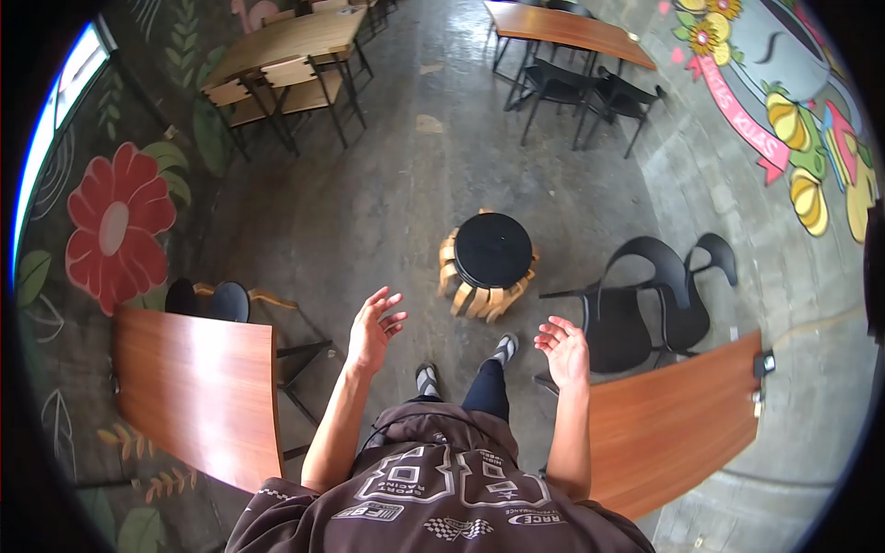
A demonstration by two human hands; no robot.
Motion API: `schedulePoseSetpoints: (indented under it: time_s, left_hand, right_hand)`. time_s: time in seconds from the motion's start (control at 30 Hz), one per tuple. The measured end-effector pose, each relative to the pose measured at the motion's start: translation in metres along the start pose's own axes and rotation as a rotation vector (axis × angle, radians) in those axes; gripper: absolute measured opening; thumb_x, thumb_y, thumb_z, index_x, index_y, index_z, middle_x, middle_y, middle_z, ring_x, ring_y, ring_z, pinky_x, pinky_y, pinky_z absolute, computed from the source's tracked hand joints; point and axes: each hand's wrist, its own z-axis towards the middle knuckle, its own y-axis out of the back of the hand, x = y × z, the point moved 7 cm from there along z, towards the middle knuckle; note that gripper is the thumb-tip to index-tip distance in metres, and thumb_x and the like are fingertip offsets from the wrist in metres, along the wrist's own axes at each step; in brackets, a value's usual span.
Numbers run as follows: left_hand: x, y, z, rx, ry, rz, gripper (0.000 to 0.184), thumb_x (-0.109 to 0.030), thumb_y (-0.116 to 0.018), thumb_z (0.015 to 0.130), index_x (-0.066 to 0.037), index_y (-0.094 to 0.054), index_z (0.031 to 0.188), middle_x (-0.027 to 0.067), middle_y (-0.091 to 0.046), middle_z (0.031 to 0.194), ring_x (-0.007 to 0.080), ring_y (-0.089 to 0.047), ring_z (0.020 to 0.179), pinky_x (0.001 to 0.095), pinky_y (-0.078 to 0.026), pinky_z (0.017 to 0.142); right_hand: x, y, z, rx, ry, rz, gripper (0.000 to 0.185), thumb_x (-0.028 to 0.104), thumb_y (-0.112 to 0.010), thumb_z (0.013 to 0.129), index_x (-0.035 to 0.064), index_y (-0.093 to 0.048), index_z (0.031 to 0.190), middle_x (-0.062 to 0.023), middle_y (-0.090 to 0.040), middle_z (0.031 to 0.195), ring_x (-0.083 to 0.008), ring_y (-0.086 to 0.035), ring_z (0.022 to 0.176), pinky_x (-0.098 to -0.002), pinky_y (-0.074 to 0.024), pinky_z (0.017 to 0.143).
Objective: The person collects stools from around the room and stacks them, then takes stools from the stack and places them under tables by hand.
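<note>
While the person stands between two tables, the view reads as a clock face from left to right: a red painted flower (115, 229) on the wall at 10 o'clock, a glossy brown table (198, 392) at 8, two dark seats (212, 300) by its far edge. Pale wooden table (290, 44) at 11, light-wood chairs (300, 83) along its near side. Left hand (373, 330) just off centre toward 8 o'clock, raised over the concrete floor (369, 198), fingers released — parted and slightly bent. Stack of round stools (493, 251) just off centre toward 2, black seat uppermost, bent wooden legs fanned around below; it stands on the floor ahead of the feet, between the hands in the view and apart from both. Right hand (564, 350) toward 4 o'clock, also raised, fingers released and loosely curled, nearest in view to the black chairs (622, 327) at 3 to 4. Orange-brown table (572, 32) at 1, dark chairs (590, 92) beside it. Second glossy table (678, 424) at 4 — small black object (764, 363) at its far corner. Painted wall (793, 101) at 2.
</note>
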Motion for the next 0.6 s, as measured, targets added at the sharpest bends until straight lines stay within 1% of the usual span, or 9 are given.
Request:
schedulePoseSetpoints:
  time_s: [0.17,0.23,0.33,0.37,0.43,0.5,0.53,0.57,0.6]
  left_hand:
    - [0.000,-0.010,0.015,-0.128,-0.052,-0.025,0.046,-0.025,-0.046,0.098,-0.008,-0.042,0.141,0.0060,-0.061,0.126,0.0181,-0.061,0.096,0.0315,-0.047,0.084]
    - [-0.004,-0.028,0.022,-0.148,-0.102,-0.030,0.049,-0.031,-0.051,0.095,-0.010,-0.045,0.139,0.0048,-0.061,0.124,0.0181,-0.060,0.096,0.0324,-0.046,0.085]
    - [-0.009,-0.062,0.037,-0.207,-0.160,-0.059,0.049,-0.030,-0.051,0.095,-0.010,-0.045,0.138,0.0048,-0.061,0.122,0.0176,-0.059,0.095,0.0321,-0.046,0.085]
    - [-0.011,-0.076,0.042,-0.212,-0.179,-0.084,0.046,-0.025,-0.047,0.098,-0.006,-0.043,0.140,0.0061,-0.062,0.122,0.0158,-0.061,0.091,0.0302,-0.047,0.082]
    - [-0.007,-0.098,0.057,-0.221,-0.185,-0.096,0.045,-0.025,-0.047,0.098,-0.006,-0.043,0.139,0.0062,-0.062,0.121,0.0158,-0.061,0.091,0.0301,-0.047,0.082]
    - [0.000,-0.116,0.067,-0.222,-0.191,-0.103,0.045,-0.024,-0.047,0.098,-0.006,-0.044,0.139,0.0063,-0.062,0.120,0.0158,-0.061,0.091,0.0299,-0.047,0.081]
    - [0.006,-0.124,0.072,-0.235,-0.189,-0.103,0.044,-0.027,-0.049,0.097,-0.008,-0.046,0.137,0.0048,-0.062,0.120,0.0161,-0.060,0.092,0.0305,-0.047,0.082]
    - [0.011,-0.131,0.075,-0.246,-0.188,-0.103,0.044,-0.030,-0.050,0.095,-0.011,-0.048,0.135,0.0033,-0.061,0.119,0.0163,-0.059,0.093,0.0311,-0.046,0.083]
    - [0.016,-0.137,0.077,-0.263,-0.188,-0.112,0.043,-0.030,-0.050,0.096,-0.011,-0.049,0.134,0.0028,-0.062,0.117,0.0163,-0.059,0.092,0.0307,-0.046,0.082]
  right_hand:
    - [0.013,0.006,0.074,0.061,-0.102,-0.028,0.039,0.032,-0.048,0.094,0.0006,-0.057,0.114,-0.0141,-0.066,0.099,-0.0259,-0.064,0.084,-0.0387,-0.0509,0.079]
    - [0.021,0.005,0.104,0.085,-0.151,-0.059,0.039,0.034,-0.046,0.095,0.0008,-0.056,0.114,-0.0137,-0.065,0.099,-0.0253,-0.063,0.084,-0.0382,-0.0506,0.079]
    - [0.039,-0.004,0.142,0.165,-0.212,-0.086,0.039,0.034,-0.045,0.096,0.0007,-0.056,0.113,-0.0140,-0.065,0.099,-0.0251,-0.063,0.084,-0.0384,-0.0507,0.080]
    - [0.044,-0.005,0.155,0.182,-0.219,-0.102,0.039,0.033,-0.042,0.097,0.0006,-0.056,0.113,-0.0141,-0.065,0.098,-0.0248,-0.063,0.083,-0.0382,-0.0508,0.079]
    - [0.053,-0.006,0.181,0.192,-0.263,-0.159,0.038,0.032,-0.040,0.098,0.0006,-0.056,0.113,-0.0140,-0.065,0.098,-0.0244,-0.064,0.082,-0.0376,-0.0510,0.079]
    - [0.063,-0.006,0.199,0.203,-0.293,-0.164,0.035,0.029,-0.041,0.098,0.0009,-0.057,0.110,-0.0139,-0.066,0.096,-0.0238,-0.064,0.079,-0.0369,-0.0515,0.076]
    - [0.068,-0.004,0.211,0.204,-0.312,-0.182,0.033,0.028,-0.043,0.097,0.0011,-0.058,0.109,-0.0138,-0.067,0.095,-0.0237,-0.064,0.079,-0.0368,-0.0516,0.076]
    - [0.073,-0.004,0.219,0.201,-0.325,-0.193,0.031,0.028,-0.047,0.096,0.0015,-0.059,0.107,-0.0132,-0.067,0.093,-0.0235,-0.065,0.077,-0.0365,-0.0516,0.074]
    - [0.076,-0.002,0.227,0.197,-0.338,-0.201,0.031,0.028,-0.049,0.095,0.0015,-0.059,0.106,-0.0130,-0.067,0.092,-0.0234,-0.065,0.077,-0.0362,-0.0516,0.074]
